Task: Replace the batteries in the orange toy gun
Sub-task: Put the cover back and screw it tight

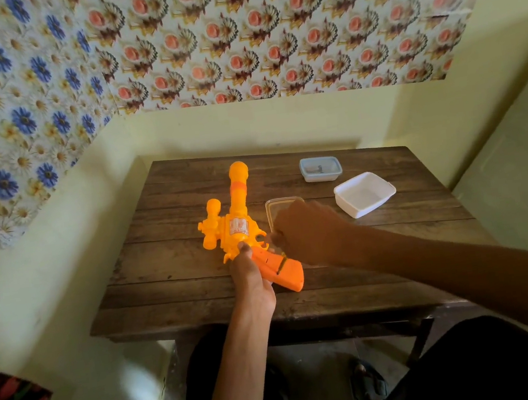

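Just inside front table (pixel 184 296) edge — left hand (pixel 252 281) round gun (pixel 237 209), right hand (pixel 306 231) round tool (pixel 282 263)

The toy gun (pixel 237 223) at the fingers (pixel 245 248) of the left hand (pixel 253 282) is smooth, faintly glossy plastic. Just beyond the right hand (pixel 306 228) lies a clear plastic tray (pixel 284 201). Beneath both hands, the table (pixel 171 271) is matt, rough-grained wood.

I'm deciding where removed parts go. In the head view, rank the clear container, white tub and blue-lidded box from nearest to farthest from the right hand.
From the right hand:
1. clear container, partly under the hand, at its far side.
2. white tub, just to the hand's right.
3. blue-lidded box, farther back on the table.
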A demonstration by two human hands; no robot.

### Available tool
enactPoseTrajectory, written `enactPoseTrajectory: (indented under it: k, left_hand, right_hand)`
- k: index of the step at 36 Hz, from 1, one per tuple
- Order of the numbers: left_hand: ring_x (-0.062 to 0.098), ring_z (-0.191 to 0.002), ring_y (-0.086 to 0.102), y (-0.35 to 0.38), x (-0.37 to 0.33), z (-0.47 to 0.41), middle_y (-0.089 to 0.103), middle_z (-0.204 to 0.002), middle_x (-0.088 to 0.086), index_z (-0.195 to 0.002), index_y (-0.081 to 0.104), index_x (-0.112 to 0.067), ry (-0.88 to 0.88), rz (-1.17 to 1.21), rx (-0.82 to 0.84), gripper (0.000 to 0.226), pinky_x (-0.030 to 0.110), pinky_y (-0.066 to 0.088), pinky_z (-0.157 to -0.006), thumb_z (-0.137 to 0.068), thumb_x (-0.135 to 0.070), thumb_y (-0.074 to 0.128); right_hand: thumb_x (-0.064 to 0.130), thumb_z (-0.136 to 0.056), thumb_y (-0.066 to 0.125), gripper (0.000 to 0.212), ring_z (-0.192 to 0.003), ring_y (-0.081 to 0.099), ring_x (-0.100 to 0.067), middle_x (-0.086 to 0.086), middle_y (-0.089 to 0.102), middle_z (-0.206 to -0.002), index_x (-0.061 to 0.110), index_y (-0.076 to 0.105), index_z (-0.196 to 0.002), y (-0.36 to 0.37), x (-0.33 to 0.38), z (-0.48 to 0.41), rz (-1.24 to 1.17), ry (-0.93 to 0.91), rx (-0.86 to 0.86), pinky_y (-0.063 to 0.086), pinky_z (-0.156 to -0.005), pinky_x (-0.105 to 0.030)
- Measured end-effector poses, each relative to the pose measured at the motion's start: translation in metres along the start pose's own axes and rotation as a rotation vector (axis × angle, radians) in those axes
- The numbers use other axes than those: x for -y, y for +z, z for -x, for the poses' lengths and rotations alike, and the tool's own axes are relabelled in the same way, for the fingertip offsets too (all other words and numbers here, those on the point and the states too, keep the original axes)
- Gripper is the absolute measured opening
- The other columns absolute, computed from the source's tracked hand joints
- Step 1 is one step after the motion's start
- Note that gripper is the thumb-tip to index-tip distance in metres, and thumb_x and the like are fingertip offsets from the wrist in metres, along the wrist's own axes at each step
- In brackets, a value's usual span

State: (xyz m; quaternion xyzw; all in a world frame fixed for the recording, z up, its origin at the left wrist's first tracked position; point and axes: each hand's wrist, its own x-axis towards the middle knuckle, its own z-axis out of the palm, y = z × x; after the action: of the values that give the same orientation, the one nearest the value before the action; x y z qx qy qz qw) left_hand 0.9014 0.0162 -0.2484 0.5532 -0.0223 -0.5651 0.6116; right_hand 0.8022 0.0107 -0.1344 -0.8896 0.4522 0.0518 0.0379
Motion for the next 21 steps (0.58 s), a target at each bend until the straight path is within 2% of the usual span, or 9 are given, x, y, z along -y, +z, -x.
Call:
enactPoseTrajectory:
  k: [2, 4, 6, 8, 11, 13, 17, 21]
  left_hand:
    - [0.027, -0.101, 0.061, -0.001, -0.001, 0.000, 0.061, -0.121, 0.013, -0.137, 0.045, -0.015, -0.016, -0.001, -0.002, 0.041, 0.045, 0.047, -0.090, -0.101, -0.036, 0.043]
    - [0.029, -0.105, 0.060, -0.002, -0.001, -0.001, 0.060, -0.121, 0.012, -0.134, 0.045, -0.011, -0.025, 0.002, -0.001, 0.041, 0.045, 0.047, -0.092, -0.101, -0.036, 0.043]
    - [0.026, -0.093, 0.062, -0.001, -0.002, 0.001, 0.062, -0.111, 0.010, -0.131, 0.048, -0.012, -0.022, 0.008, 0.006, 0.038, 0.043, 0.049, -0.080, -0.102, -0.036, 0.043]
    - [0.023, -0.081, 0.065, -0.001, -0.002, 0.001, 0.065, -0.100, 0.009, -0.130, 0.050, -0.013, -0.024, 0.014, 0.008, 0.038, 0.040, 0.052, -0.070, -0.102, -0.037, 0.042]
    - [0.022, -0.078, 0.065, -0.002, -0.002, 0.000, 0.067, -0.102, 0.011, -0.132, 0.051, -0.012, -0.042, -0.003, 0.028, 0.041, 0.037, 0.049, -0.060, -0.102, -0.038, 0.040]
    - [0.023, -0.083, 0.066, -0.002, -0.002, -0.001, 0.067, -0.109, 0.012, -0.130, 0.052, -0.011, -0.030, -0.023, 0.032, 0.040, 0.038, 0.050, -0.064, -0.103, -0.037, 0.040]
    - [0.029, -0.097, 0.067, -0.001, -0.001, -0.001, 0.068, -0.111, 0.015, -0.129, 0.054, -0.013, 0.004, -0.041, 0.049, 0.041, 0.049, 0.053, -0.088, -0.101, -0.039, 0.043]
    - [0.030, -0.100, 0.066, -0.001, 0.000, -0.003, 0.067, -0.113, 0.014, -0.130, 0.054, -0.014, 0.015, -0.060, 0.025, 0.042, 0.054, 0.050, -0.094, -0.099, -0.042, 0.045]
  right_hand:
    - [0.035, -0.098, 0.048, 0.035, -0.109, 0.060, -0.021, -0.007, 0.061, -0.122, 0.012, 0.059, -0.122, -0.004, -0.001, 0.002, 0.051, -0.107, 0.103, 0.049, -0.090, -0.032]
    - [0.035, -0.096, 0.053, 0.038, -0.116, 0.056, -0.021, -0.004, 0.052, -0.131, 0.018, 0.053, -0.130, -0.001, 0.000, 0.006, 0.110, -0.213, 0.179, 0.045, -0.091, -0.029]
    - [0.032, -0.092, 0.060, 0.036, -0.109, 0.059, -0.022, -0.005, 0.052, -0.128, 0.022, 0.055, -0.125, 0.007, 0.000, 0.008, 0.191, -0.321, 0.156, 0.048, -0.084, -0.029]
    - [0.033, -0.090, 0.063, 0.033, -0.105, 0.062, -0.023, -0.007, 0.053, -0.127, 0.021, 0.057, -0.121, 0.012, 0.001, 0.008, 0.251, -0.368, 0.110, 0.054, -0.084, -0.034]
    - [0.033, -0.094, 0.058, 0.031, -0.111, 0.060, -0.020, -0.005, 0.055, -0.131, 0.018, 0.058, -0.121, 0.006, 0.003, 0.010, 0.209, -0.386, 0.041, 0.050, -0.090, -0.031]
    - [0.028, -0.095, 0.055, 0.027, -0.109, 0.060, -0.019, -0.004, 0.058, -0.126, 0.016, 0.059, -0.119, -0.001, 0.006, 0.010, 0.225, -0.407, 0.000, 0.048, -0.088, -0.029]
    - [0.017, -0.096, 0.052, 0.025, -0.109, 0.061, -0.022, -0.006, 0.060, -0.121, 0.013, 0.060, -0.119, -0.009, 0.013, 0.008, 0.283, -0.411, -0.022, 0.052, -0.089, -0.035]
    - [0.017, -0.095, 0.055, 0.041, -0.122, 0.048, -0.026, -0.011, 0.049, -0.135, 0.013, 0.046, -0.135, -0.007, 0.013, 0.007, 0.430, -0.453, 0.000, 0.046, -0.100, -0.039]
